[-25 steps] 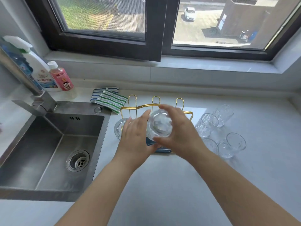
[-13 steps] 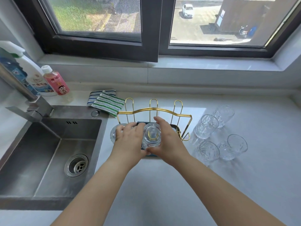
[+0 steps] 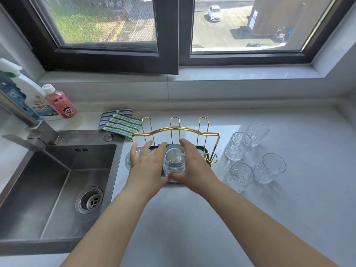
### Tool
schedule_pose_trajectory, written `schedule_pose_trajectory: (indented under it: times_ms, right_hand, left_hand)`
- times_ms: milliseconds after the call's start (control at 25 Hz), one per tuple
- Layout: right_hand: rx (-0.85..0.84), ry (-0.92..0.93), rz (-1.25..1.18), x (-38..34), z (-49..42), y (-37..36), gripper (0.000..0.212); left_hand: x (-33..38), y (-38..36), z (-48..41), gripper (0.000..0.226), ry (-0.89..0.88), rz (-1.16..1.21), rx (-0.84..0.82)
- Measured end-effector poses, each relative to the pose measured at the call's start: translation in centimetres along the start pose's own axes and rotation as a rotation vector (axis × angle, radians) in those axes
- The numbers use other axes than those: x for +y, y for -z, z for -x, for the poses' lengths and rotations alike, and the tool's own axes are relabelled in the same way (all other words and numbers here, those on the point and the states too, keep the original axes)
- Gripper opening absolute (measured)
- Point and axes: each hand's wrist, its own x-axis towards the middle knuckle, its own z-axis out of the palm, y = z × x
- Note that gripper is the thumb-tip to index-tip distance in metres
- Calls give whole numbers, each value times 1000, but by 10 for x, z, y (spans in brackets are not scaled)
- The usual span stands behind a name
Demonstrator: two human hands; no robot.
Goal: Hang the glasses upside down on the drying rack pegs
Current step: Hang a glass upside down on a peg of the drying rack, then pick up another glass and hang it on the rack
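I've lowered the glass [image 3: 174, 159] onto its peg; both hands [image 3: 148, 166] [image 3: 194, 166] (fingers spreading) are letting go, four glasses [image 3: 238, 145] left.

Glossy gold metal wire forms the rack [image 3: 176, 130]; 4 clear patterned glasses [image 3: 238, 146] glint; the sink [image 3: 57, 182] is brushed steel, the counter [image 3: 289, 218] matt.

Two bare forearms in view, no sleeves visible up to frame edge. Left hand [image 3: 147, 166] and right hand [image 3: 192, 166]: no gloves, no rings, no watch or wristband on either wrist. Fingers [image 3: 143, 151] slim, nails short, no polish that I can make out. No marks, plasters or tattoos visible on hands or forearms. Clothing further up: out of shot.
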Motion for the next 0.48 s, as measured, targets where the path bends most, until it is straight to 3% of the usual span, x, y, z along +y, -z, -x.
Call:
schedule_pose_trajectory:
  times_ms: [160,280,360,480]
  right_hand:
    - [72,136,-16,-5,25,10,81]
    - [356,190,-62,21,64,23,55]
    - [564,50,-81,55,89,34,52]
    - [607,-292,-89,104,102,48,62]
  left_hand:
    - [7,5,14,94,-3,59,11]
    - [30,6,39,81,-152,293,239]
    - [59,-5,52,56,-305,465,272]
    - [105,-31,52,43,-328,622,-35]
